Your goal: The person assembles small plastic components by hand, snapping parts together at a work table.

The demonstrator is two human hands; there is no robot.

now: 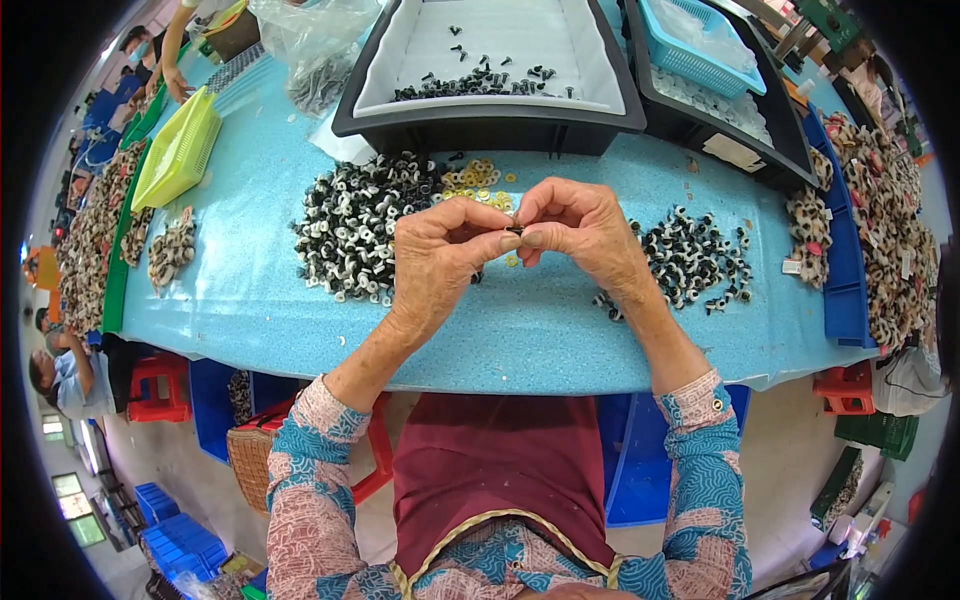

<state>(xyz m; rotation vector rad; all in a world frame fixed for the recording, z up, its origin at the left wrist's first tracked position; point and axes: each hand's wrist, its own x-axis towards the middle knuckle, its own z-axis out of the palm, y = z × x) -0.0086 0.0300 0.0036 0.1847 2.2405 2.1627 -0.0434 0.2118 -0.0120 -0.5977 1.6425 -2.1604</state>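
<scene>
Over the middle of the blue table, my left hand (437, 250) and my right hand (585, 228) meet, thumbs and fingertips pinched together. Between them is a small dark part (514, 229), mostly covered by the fingers; its exact kind is hidden. A large heap of small black pegs with white rings (345, 230) lies beside my left hand. Just beyond the fingertips are loose yellow washers (475, 176). By my right wrist sits a smaller heap of black pegs with white rings (697, 258).
A black tray with a white liner (490, 128) holds loose black pegs at the back. Right of it stands another black bin (720, 150) with a light-blue basket (700, 50). A yellow-green basket (178, 148) and spotted plush pieces (172, 250) are at left; a blue crate (850, 260) borders the right.
</scene>
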